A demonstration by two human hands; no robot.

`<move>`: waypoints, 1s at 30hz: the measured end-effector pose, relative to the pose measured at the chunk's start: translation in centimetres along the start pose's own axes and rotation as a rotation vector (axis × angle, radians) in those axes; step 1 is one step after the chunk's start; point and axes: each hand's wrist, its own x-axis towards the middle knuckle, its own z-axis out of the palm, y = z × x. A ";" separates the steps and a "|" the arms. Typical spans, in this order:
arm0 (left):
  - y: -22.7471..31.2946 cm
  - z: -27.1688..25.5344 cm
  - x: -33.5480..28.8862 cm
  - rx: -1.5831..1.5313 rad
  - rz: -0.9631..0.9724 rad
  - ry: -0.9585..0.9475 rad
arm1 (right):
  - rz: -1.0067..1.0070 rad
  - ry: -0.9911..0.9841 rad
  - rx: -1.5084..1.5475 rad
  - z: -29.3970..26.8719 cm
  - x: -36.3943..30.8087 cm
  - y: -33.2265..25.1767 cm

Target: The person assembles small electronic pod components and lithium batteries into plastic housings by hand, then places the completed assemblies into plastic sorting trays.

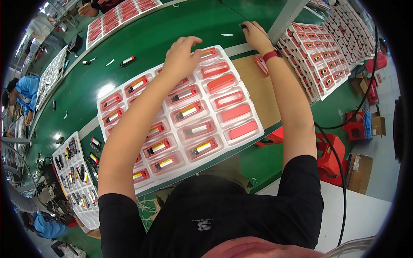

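Observation:
A white moulded tray lies before me at a tilt. Its oval pockets hold red plastic cases, several with a small device with a silver-and-yellow or white face, such as this device. Above the tray's far part hovers my left hand, thumb and forefinger apart, nothing between them. My right hand is beyond the tray's far right corner, fingertips closed around a small black thing, mostly hidden, its kind unclear. A thin dark cord passes close by that hand. A red band circles my right wrist.
Stacked white trays with red cases stand at right beside a pale post. Brown cardboard and a red case lie under my right forearm. A loose device rests on the green table. Red stools stand right.

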 end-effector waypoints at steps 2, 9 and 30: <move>1.8 -1.0 -1.9 -0.057 0.370 -0.017 | 0.012 0.043 0.208 -2.1 -1.1 -3.9; 2.2 -0.8 -3.2 0.145 0.389 -0.223 | 0.313 -0.149 1.140 -11.6 -9.5 -16.7; 7.4 -7.9 -16.5 -0.934 0.001 -0.135 | 0.280 -0.235 1.426 -15.0 -14.9 -25.9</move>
